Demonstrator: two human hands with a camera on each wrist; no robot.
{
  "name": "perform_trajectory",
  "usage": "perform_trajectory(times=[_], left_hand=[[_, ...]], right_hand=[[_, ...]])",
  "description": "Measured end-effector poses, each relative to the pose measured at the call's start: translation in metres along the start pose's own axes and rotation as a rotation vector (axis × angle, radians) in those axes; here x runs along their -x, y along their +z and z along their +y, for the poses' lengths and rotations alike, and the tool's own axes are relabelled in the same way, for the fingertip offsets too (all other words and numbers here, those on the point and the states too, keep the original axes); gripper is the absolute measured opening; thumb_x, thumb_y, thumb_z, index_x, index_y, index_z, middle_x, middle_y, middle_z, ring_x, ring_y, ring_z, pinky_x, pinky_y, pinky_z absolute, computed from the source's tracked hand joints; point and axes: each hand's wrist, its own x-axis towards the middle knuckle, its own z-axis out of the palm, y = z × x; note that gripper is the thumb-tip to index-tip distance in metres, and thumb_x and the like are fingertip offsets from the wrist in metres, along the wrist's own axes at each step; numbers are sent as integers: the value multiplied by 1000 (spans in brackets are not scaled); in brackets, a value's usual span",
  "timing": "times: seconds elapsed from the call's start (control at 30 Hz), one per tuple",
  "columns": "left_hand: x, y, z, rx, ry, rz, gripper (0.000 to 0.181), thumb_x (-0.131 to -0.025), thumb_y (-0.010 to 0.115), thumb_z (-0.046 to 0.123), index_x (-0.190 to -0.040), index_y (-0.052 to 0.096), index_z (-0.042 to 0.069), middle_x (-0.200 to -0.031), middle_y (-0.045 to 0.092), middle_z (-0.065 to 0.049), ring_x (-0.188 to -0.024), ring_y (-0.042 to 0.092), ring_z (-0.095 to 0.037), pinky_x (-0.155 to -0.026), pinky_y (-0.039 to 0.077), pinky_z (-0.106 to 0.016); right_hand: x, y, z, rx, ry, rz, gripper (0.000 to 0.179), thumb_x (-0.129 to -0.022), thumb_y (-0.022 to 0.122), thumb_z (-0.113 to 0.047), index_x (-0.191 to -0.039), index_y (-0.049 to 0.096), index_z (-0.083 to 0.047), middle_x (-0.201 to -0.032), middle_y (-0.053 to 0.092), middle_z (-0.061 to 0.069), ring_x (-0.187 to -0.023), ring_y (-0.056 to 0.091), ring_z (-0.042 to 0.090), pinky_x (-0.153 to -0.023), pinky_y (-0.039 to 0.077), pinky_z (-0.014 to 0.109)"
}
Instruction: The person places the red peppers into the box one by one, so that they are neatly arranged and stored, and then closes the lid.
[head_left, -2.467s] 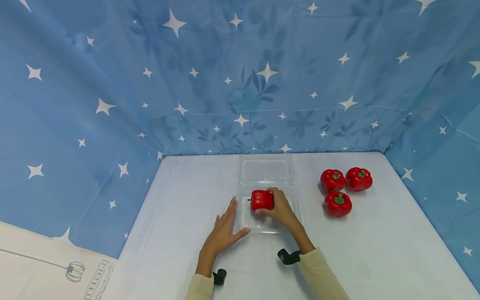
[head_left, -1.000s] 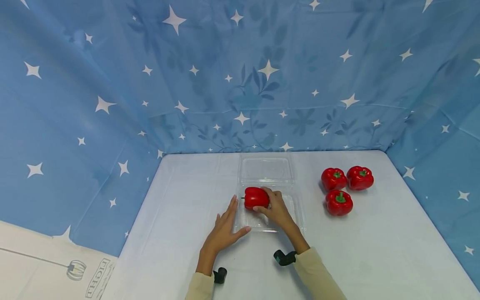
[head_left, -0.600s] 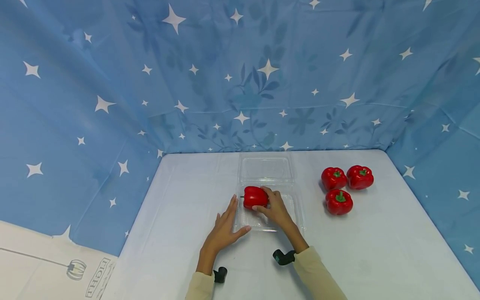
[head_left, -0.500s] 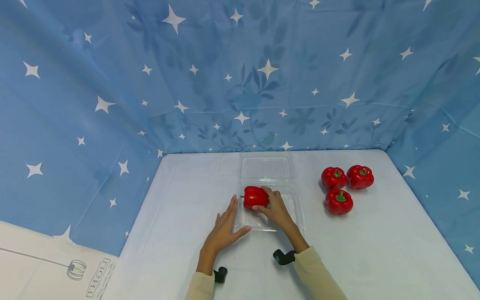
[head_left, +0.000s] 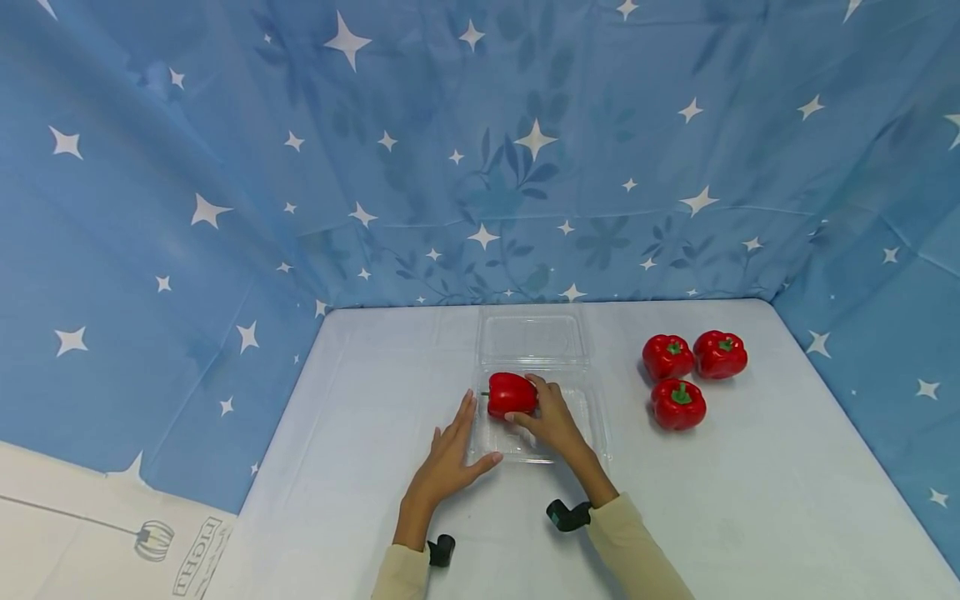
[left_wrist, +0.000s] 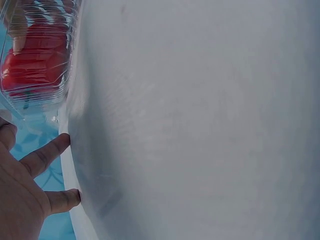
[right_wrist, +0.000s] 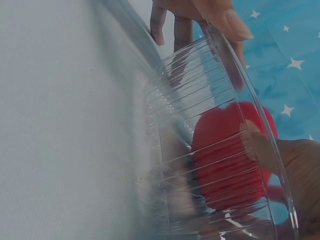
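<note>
Mid-frame, the right hand [head_left: 553, 421] pinches a pepper [head_left: 512, 395] by its stemless end inside the clear box [head_left: 517, 442]; whether the pepper touches bottom is hard to see. The left hand [head_left: 446, 460], grip empty, fingers straight, lines the box's left wall, likely to steady it.

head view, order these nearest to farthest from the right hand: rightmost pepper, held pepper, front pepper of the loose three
1. Held pepper: inside the container, gripped by the right hand.
2. Front pepper: out to the hand's right.
3. Rightmost pepper: farther right, toward the back.
</note>
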Motion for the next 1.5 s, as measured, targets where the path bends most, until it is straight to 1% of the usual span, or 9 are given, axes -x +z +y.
perform_trajectory(times=[0.3, 0.63, 0.93, 1.2, 1.5], left_hand=[[1, -1, 1, 4, 10, 3, 101, -82, 53, 74, -159, 10, 24, -165, 4, 13, -150, 23, -28, -112, 16, -72], [1, -1, 1, 3, 2, -3, 102, -82, 54, 74, -159, 10, 23, -165, 4, 13, -150, 23, -27, -113, 16, -72], [2, -1, 1, 11, 10, -6, 100, -83, 55, 72, -159, 10, 23, -165, 2, 14, -150, 23, -27, -112, 16, -72], [1, -1, 0, 8, 11, -5, 100, -83, 52, 73, -159, 10, 23, -165, 1, 15, -151, 22, -27, -112, 16, -72], [1, -1, 1, 12, 3, -7, 101, -83, 53, 74, -159, 9, 24, -165, 2, 15, -151, 21, -26, -112, 15, -72]], right_hand=[[0, 0, 1, 11, 2, 12, 79, -80, 81, -26, -143, 42, 0, -127, 53, 27, -118, 57, 41, -100, 48, 56], [-3, 3, 2, -1, -18, 32, 78, -80, 80, -26, -142, 42, 2, -126, 53, 27, -117, 57, 40, -100, 48, 56], [-4, 5, 5, 12, -49, 50, 79, -80, 80, -26, -142, 41, 3, -126, 53, 28, -117, 57, 42, -100, 47, 57], [-4, 5, 3, -8, -35, 49, 79, -80, 81, -25, -142, 41, 3, -126, 53, 27, -118, 56, 42, -102, 46, 57], [-3, 4, 2, -14, -25, 49, 84, -77, 83, -23, -144, 39, 2, -132, 51, 27, -123, 55, 42, -102, 45, 55]])
